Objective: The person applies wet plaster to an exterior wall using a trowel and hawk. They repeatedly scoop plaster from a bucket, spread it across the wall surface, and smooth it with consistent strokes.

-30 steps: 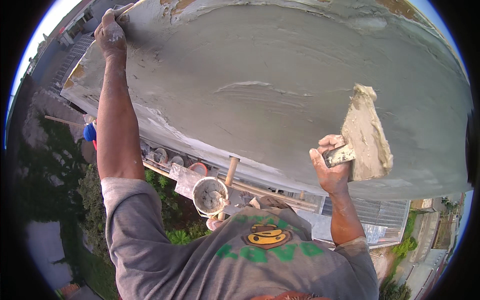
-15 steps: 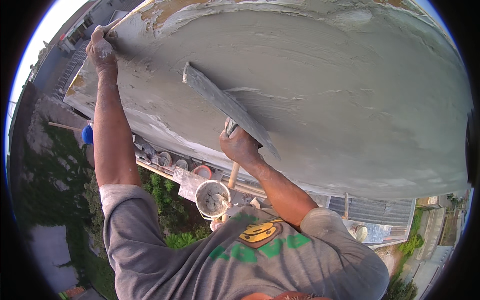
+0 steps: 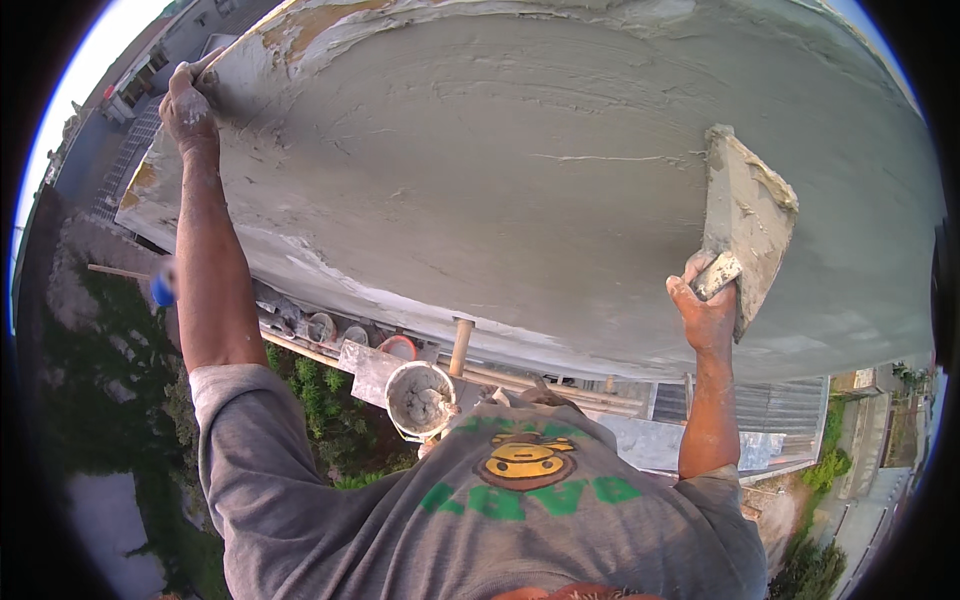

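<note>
A broad wall face coated in wet grey plaster point(image 3: 480, 200) spans the view in front of me. My right hand point(image 3: 708, 308) is closed round the pale handle of a plastering trowel point(image 3: 752, 205) at the right. The trowel's broad blade is tilted, with plaster smeared on its face and ridged along its upper edge. My left hand point(image 3: 190, 112), dusted with plaster, is up at the wall's far left corner. Its fingers are curled by the edge over a thin greyish piece that I cannot make out.
Below the wall, a bucket of mortar point(image 3: 418, 398) stands next to a flat board point(image 3: 368, 372). Smaller pails and a red-rimmed tub point(image 3: 398, 347) lie farther left. A wooden pole point(image 3: 461, 347) juts up. Greenery lies far below, and a corrugated roof point(image 3: 785, 412) is at the right.
My right hand has swept the trowel from mid-wall to the right and turned it, so its plaster-covered face shows. My left hand stays at the corner, shifted only slightly in view.
</note>
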Available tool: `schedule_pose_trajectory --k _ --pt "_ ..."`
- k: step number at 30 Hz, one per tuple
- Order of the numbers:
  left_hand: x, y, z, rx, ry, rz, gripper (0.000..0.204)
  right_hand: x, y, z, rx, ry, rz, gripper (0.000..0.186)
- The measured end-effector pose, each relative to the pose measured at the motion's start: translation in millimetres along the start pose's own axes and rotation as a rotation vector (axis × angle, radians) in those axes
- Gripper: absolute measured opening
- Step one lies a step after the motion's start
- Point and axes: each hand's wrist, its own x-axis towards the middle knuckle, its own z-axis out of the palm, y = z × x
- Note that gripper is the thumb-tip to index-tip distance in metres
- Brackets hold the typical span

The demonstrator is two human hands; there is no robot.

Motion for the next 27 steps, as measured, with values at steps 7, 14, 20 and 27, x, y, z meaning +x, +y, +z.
schedule_pose_trajectory --k 7,14,20,27 --pt "3 -13 -5 0.066 0.009 0.014 0.039 4 -51 -21 0.147 0.459 0.167 0.023" --pt "0 -9 -5 0.036 -0.026 0.011 0.041 -5 -98 120 0.12 -0.073 -0.231 0.022" --pt "-2 -8 2 0.048 -0.04 -0.01 0.041 11 -105 286 -0.012 -0.098 -0.365 0.012" --pt "-6 -7 3 0.074 0.002 -0.006 0.043 39 -99 298 0.021 -0.071 -0.324 0.018"
